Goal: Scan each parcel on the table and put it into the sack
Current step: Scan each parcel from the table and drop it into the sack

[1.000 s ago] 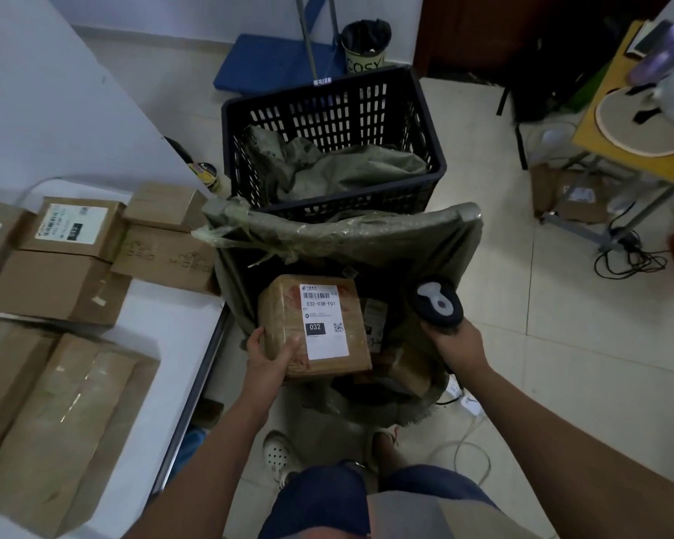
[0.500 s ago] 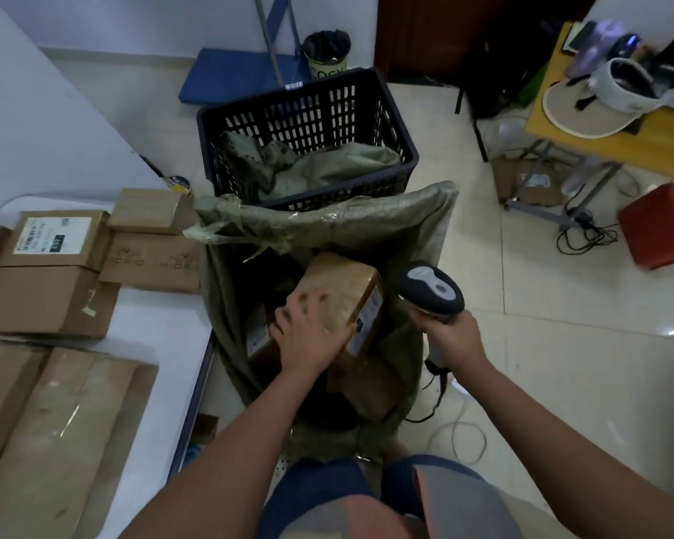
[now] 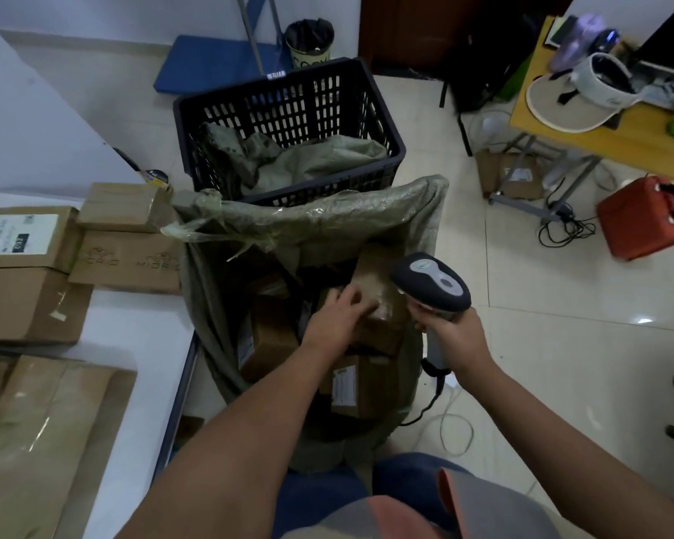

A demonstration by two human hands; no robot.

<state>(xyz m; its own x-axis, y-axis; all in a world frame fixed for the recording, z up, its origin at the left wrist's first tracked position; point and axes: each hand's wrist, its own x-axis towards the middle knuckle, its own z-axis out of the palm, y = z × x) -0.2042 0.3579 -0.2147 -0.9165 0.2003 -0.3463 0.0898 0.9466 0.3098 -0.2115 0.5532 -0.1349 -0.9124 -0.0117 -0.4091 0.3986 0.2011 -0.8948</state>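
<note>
Presently your left hand (image 3: pixel 337 313) reaches down into the open sack (image 3: pixel 312 219), fingers relaxed and spread, resting on the taped parcel (image 3: pixel 378 289) that lies tilted on top of other boxes inside; it does not grip it. Your right hand (image 3: pixel 450 336) is curled round the handle of the scanner (image 3: pixel 430 282), held upright just beside the sack's right rim, head level with the parcel.

To your left, the white desk (image 3: pixel 133 336) carries more cardboard boxes (image 3: pixel 28 274), one with its label facing up. Behind the sack stands a black crate (image 3: pixel 288 126) holding folded sacks. A wooden side table (image 3: pixel 600 130) with a sun visor is at the far right, and a red bag (image 3: pixel 642 219) sits on the tiled floor.

Compared with a second ago, the parcel has left your grasp above the sack and now sits inside it, label out of sight.
</note>
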